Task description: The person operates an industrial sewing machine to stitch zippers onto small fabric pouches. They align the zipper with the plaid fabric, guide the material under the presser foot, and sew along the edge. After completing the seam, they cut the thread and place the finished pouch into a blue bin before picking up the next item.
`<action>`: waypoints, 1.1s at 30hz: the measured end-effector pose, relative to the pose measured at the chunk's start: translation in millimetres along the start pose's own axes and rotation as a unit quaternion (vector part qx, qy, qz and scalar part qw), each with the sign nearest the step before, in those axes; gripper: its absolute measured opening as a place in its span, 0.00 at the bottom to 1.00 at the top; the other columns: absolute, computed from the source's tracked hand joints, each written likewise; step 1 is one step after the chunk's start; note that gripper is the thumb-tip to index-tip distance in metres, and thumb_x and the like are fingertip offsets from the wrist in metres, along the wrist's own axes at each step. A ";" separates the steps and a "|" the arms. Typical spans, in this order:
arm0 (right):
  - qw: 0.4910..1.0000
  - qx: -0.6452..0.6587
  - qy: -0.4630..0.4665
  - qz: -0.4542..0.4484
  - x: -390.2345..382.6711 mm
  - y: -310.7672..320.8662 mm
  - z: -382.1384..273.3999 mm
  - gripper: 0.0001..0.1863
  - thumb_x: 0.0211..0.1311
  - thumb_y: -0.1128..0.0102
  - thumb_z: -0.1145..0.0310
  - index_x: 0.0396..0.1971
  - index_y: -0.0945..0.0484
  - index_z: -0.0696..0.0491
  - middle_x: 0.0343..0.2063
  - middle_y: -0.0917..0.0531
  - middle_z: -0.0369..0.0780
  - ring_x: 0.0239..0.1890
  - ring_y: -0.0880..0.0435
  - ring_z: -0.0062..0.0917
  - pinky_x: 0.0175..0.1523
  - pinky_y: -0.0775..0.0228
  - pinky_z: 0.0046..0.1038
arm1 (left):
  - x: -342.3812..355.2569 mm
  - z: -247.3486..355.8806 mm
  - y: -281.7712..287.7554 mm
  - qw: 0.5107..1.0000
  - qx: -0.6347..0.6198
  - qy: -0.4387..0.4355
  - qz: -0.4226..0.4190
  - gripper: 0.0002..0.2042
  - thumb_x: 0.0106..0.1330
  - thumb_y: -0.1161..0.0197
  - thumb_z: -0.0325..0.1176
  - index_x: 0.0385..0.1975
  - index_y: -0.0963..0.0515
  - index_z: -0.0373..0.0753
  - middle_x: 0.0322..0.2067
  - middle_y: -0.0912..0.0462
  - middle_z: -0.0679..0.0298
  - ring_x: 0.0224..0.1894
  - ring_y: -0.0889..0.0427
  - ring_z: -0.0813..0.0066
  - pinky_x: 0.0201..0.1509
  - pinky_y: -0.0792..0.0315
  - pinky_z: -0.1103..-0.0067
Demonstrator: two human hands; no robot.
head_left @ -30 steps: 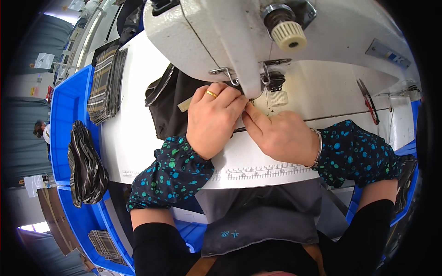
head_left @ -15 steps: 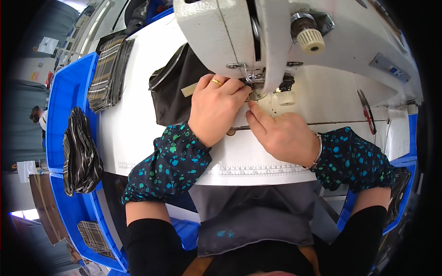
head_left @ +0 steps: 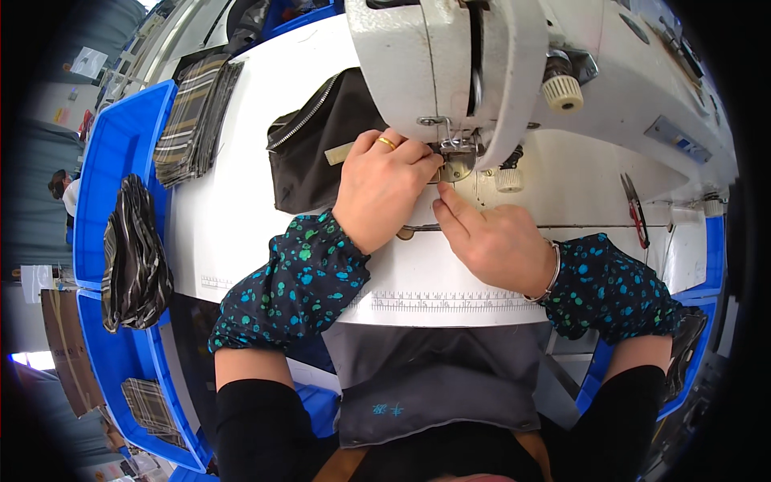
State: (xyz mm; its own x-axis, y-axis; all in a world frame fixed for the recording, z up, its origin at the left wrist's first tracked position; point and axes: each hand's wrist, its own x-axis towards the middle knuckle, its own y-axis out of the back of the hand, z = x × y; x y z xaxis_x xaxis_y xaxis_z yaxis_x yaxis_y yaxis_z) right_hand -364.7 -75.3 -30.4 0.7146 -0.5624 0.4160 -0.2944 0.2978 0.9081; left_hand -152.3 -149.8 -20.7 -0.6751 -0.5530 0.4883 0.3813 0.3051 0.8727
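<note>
My left hand (head_left: pixel 387 183), a gold ring on one finger, rests over the right end of a dark zippered fabric pouch (head_left: pixel 309 173). Its fingers are drawn together on the cloth at the presser foot (head_left: pixel 458 146) of a white sewing machine (head_left: pixel 418 64). A metal zipper (head_left: pixel 309 116) runs along the pouch's upper left edge, and a pale strip (head_left: pixel 338 153) shows beside my knuckles. Just right of it, my right hand (head_left: pixel 499 245) is closed, index finger pointing to the needle plate (head_left: pixel 456 170). Whatever its fingertips pinch is hidden.
Red-handled thread snips (head_left: pixel 635 210) lie on the right of the white table (head_left: pixel 241 241). Plaid cloth pieces (head_left: pixel 193 120) are stacked at the left, beside blue bins (head_left: pixel 120 145). Striped dark cloth (head_left: pixel 136 257) hangs over a bin edge. A ruler strip (head_left: pixel 450 302) borders the front.
The whole view has shifted, so the machine sits further right in the picture. Both hands keep almost the same places at the presser foot, with the pouch still under my left hand.
</note>
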 end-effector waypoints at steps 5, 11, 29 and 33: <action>1.000 -0.003 0.003 0.011 -0.1 -1.0 -0.4 0.21 0.56 0.39 0.71 0.48 0.17 0.67 0.52 0.15 0.61 0.18 0.18 0.24 0.24 0.25 0.26 | -0.9 -1.5 -1.5 1.000 -0.003 0.009 -0.006 0.12 0.58 0.36 0.32 0.40 0.10 0.44 0.39 0.15 0.72 0.50 0.18 0.71 0.57 0.27 0.71; 1.000 -0.001 -0.003 0.024 -1.3 -2.8 -0.1 0.19 0.57 0.39 0.70 0.45 0.16 0.67 0.51 0.14 0.61 0.17 0.18 0.24 0.23 0.27 0.27 | 0.8 -9.1 16.4 0.999 0.027 -0.004 -0.040 0.19 0.56 0.35 0.26 0.47 0.10 0.50 0.42 0.11 0.68 0.47 0.15 0.65 0.52 0.22 0.70; 0.990 -0.011 0.073 0.122 13.6 -11.5 -2.7 0.10 0.52 0.35 0.66 0.31 0.14 0.57 0.34 0.15 0.43 0.21 0.18 0.22 0.24 0.30 0.25 | 27.2 0.2 50.7 0.876 -0.305 0.234 -0.290 0.13 0.72 0.35 0.26 0.52 0.19 0.27 0.34 0.15 0.56 0.34 0.17 0.72 0.39 0.22 0.75; 0.991 -0.010 0.079 0.105 12.7 -14.8 -6.4 0.10 0.50 0.35 0.66 0.27 0.15 0.57 0.28 0.16 0.45 0.19 0.19 0.24 0.22 0.32 0.25 | 35.0 10.5 57.4 0.828 -0.323 0.328 -0.319 0.13 0.66 0.33 0.27 0.49 0.17 0.30 0.34 0.14 0.51 0.36 0.14 0.58 0.42 0.21 0.70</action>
State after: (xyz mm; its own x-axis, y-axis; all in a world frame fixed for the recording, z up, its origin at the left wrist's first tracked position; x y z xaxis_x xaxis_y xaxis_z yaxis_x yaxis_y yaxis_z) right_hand -347.2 -81.9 -38.8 0.7299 -0.3581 0.5823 -0.4362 0.4119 0.8001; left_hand -160.7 -143.5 46.6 -0.4619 -0.8085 -0.3647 0.4797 -0.5736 0.6640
